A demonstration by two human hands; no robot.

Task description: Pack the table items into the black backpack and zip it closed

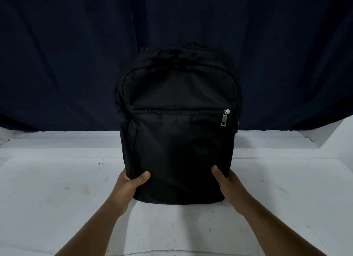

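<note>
Our left hand [131,181] and right hand [226,179] gripped the black backpack's [177,141] lower corners on the white table [57,198], front-pocket zipper [225,117] closed.

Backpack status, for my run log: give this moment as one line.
backpack: upright on table | front pocket zipper pull: at right end | left hand: grips lower left corner | right hand: grips lower right corner

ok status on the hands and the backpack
Left hand and right hand grip the backpack's lower corners. Front pocket zipper closed. Nothing in the way.
</note>
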